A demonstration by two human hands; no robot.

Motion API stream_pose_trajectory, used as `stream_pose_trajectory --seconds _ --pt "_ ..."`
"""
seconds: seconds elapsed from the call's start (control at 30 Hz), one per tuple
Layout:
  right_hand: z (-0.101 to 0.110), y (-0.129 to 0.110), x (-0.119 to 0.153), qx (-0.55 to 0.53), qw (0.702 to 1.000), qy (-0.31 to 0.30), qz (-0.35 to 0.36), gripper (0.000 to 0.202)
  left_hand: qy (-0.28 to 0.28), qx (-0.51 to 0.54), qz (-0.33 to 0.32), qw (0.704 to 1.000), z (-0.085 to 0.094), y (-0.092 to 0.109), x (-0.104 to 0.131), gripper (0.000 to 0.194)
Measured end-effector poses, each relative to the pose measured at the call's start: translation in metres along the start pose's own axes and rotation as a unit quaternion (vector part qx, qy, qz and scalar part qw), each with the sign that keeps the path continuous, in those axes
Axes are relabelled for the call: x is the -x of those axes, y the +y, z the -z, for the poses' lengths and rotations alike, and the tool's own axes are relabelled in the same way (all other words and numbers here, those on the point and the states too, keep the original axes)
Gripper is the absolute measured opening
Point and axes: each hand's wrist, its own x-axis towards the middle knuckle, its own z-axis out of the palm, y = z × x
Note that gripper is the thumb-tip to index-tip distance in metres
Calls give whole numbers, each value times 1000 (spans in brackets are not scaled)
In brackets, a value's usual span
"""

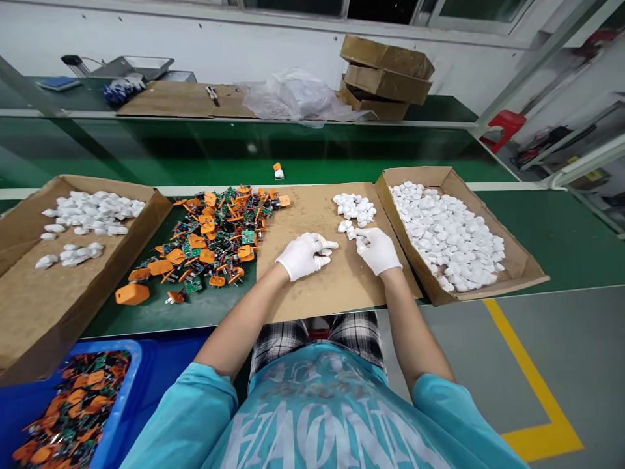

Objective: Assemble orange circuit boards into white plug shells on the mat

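Observation:
My left hand [305, 255], in a white glove, is over the middle of the cardboard sheet [312, 293], its fingers apart and nothing seen in them. On the right of the sheet my right hand [377, 250], also gloved, has thumb and forefinger pinched together beside a small cluster of white pieces [347, 228]; whatever lies between the fingertips is too small to make out. Just beyond it sits a larger cluster of white pieces [355, 207]. A heap of orange parts with green circuit boards [208, 238] lies left of my left hand.
Cardboard trays of white pieces stand at right [525, 273] and left [49, 326]. A blue bin [134, 371] of orange parts is lower left. Behind are one orange-and-white piece [278, 171], clear plastic [297, 94] and stacked boxes [385, 75] on a shelf.

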Motion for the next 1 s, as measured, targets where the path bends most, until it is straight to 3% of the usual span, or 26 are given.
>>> stream_pose_trajectory --seconds 0.1,0.23,0.43,0.7,0.83,1.0 --pt "-1 -14 -9 90 994 -59 10 19 -11 -10 10 1000 0 1 0 45" --pt "-7 -21 -19 128 990 -53 -11 16 -14 -14 27 999 4 4 2 42" --pt "-9 -9 -22 127 991 -44 -1 19 -14 -37 41 998 5 6 1 41" --pt "12 9 -20 45 991 -119 41 37 -17 -60 48 997 11 12 3 42" --pt "14 18 1 -91 993 -62 35 34 -12 -52 50 997 10 10 3 42" --pt "4 14 22 -15 994 -23 106 24 -15 -36 46 998 7 8 2 44"
